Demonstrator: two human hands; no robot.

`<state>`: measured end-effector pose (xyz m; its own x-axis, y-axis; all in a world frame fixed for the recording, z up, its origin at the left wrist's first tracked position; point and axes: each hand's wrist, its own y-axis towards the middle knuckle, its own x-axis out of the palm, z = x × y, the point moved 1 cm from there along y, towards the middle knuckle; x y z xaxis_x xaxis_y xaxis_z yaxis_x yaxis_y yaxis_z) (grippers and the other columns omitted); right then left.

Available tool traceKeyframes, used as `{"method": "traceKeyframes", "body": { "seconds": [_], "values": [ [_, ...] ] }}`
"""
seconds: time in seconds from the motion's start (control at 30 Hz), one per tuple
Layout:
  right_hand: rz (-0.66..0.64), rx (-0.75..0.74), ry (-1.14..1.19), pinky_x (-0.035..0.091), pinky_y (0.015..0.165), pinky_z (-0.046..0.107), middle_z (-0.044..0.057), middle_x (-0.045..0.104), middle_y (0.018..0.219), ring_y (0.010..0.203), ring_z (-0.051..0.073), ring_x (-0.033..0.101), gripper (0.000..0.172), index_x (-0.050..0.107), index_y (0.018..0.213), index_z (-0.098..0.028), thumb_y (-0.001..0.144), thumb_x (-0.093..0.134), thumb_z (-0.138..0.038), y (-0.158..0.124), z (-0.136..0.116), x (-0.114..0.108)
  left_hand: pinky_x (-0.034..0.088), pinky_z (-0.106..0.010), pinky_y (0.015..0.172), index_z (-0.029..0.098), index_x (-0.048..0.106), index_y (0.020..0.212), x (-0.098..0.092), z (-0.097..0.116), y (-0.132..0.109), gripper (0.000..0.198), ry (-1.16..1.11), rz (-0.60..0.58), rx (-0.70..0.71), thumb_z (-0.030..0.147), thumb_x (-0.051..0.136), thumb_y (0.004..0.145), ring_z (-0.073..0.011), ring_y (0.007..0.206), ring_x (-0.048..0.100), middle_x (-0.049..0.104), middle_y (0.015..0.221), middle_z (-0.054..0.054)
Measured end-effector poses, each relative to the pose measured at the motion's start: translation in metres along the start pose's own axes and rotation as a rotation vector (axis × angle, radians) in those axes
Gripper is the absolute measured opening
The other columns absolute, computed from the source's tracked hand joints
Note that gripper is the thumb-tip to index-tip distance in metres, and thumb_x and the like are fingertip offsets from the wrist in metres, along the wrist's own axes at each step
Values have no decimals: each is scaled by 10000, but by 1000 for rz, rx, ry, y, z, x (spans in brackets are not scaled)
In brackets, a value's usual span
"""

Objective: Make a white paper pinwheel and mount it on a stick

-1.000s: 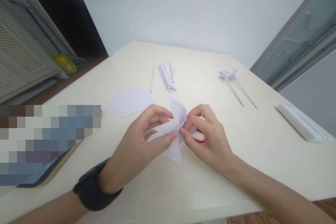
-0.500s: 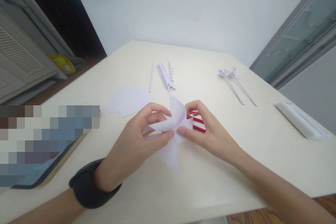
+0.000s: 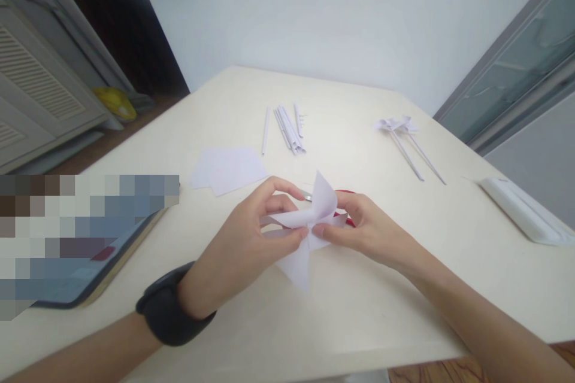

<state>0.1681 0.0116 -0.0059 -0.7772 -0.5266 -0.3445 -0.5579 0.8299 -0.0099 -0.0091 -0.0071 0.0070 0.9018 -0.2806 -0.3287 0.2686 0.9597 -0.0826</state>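
Observation:
A white paper pinwheel [image 3: 324,198] is held between both hands above the table's near part, its blades curled toward the middle. My left hand [image 3: 254,227] pinches it from the left, thumb tip at the centre. From the other side my right hand [image 3: 362,227] grips it, with the thumb pressed close to the centre and the fingers behind a blade. Behind the pinwheel lie scissors with red handles [image 3: 345,192], mostly hidden by the paper and my right hand. A dark band sits on my left wrist.
White paper sheets [image 3: 233,169] lie behind my left hand. Farther back are several rolled paper sticks [image 3: 290,130]. Pinwheels on sticks [image 3: 406,149] rest at the right, near a white packet [image 3: 523,209]. A tablet-like device [image 3: 108,275], partly blurred out, lies at left.
My right hand has closed in lower around the pinwheel, its fingers now less raised. The top blade leans farther right. The whole view has shifted slightly.

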Motion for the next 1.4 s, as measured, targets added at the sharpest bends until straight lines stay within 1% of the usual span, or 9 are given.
{"method": "traceKeyframes", "body": {
  "seconds": [0.17, 0.3, 0.37, 0.47, 0.57, 0.7, 0.97, 1.23, 1.4],
  "values": [
    [45, 20, -37, 413, 621, 240, -19, 557, 736, 760, 155, 555, 43, 578, 757, -195, 784, 549, -178, 0, 1, 2, 460, -218, 623, 254, 461, 937, 1, -2, 1, 237, -28, -5, -12, 190, 616, 770, -148, 758, 630, 661, 831, 28],
    [121, 84, -56, 380, 538, 233, -15, 550, 715, 629, 124, 511, 83, 562, 732, -180, 784, 567, -244, 0, 3, -1, 452, -193, 614, 263, 482, 969, 0, -10, 3, 243, -124, -2, 16, 218, 627, 780, -129, 751, 634, 674, 905, 24],
    [149, 95, -16, 393, 541, 237, -10, 563, 723, 604, 118, 509, 82, 572, 753, -178, 792, 560, -250, 1, 4, -4, 454, -188, 599, 268, 489, 984, -1, -13, 5, 251, -199, 10, 40, 247, 635, 782, -131, 758, 640, 672, 972, 13],
    [214, 72, 76, 457, 686, 279, 11, 604, 782, 722, 154, 579, 71, 600, 801, -176, 800, 552, -228, 2, 2, -9, 472, -197, 601, 254, 489, 981, -4, -15, 8, 257, -308, 45, 20, 239, 644, 776, -147, 779, 649, 669, 998, -9],
    [246, 66, 129, 465, 795, 315, 35, 648, 883, 856, 189, 609, 125, 636, 885, -179, 810, 543, -216, 3, 1, -11, 482, -198, 639, 242, 503, 962, -7, -15, 11, 228, -364, 109, -11, 235, 641, 780, -147, 820, 640, 666, 1000, -12],
    [269, 38, 150, 476, 801, 323, 36, 674, 926, 883, 199, 624, 182, 660, 958, -199, 814, 551, -222, 3, 1, -12, 470, -178, 683, 236, 531, 938, -9, -16, 14, 219, -377, 165, -14, 249, 663, 763, -132, 868, 611, 656, 978, 2],
    [257, 25, 186, 484, 780, 305, 34, 681, 930, 888, 194, 632, 199, 664, 984, -203, 822, 549, -211, 3, 2, -12, 463, -193, 722, 239, 553, 918, -11, -22, 15, 212, -398, 153, 12, 256, 681, 749, -131, 872, 591, 633, 898, 22],
    [271, 46, 162, 480, 781, 325, 41, 666, 910, 868, 203, 627, 148, 642, 919, -184, 816, 545, -226, 1, 1, -13, 478, -230, 769, 217, 590, 891, -12, -18, 14, 95, -441, 170, 71, 272, 602, 814, -133, 867, 569, 630, 909, 9],
    [272, 46, 187, 474, 811, 337, 47, 657, 924, 894, 210, 622, 112, 617, 874, -178, 816, 533, -224, 1, 1, -13, 495, -233, 718, 203, 593, 911, -13, -15, 13, 135, -518, 199, 46, 309, 571, 829, -137, 801, 589, 650, 881, -11]
  ]
}}
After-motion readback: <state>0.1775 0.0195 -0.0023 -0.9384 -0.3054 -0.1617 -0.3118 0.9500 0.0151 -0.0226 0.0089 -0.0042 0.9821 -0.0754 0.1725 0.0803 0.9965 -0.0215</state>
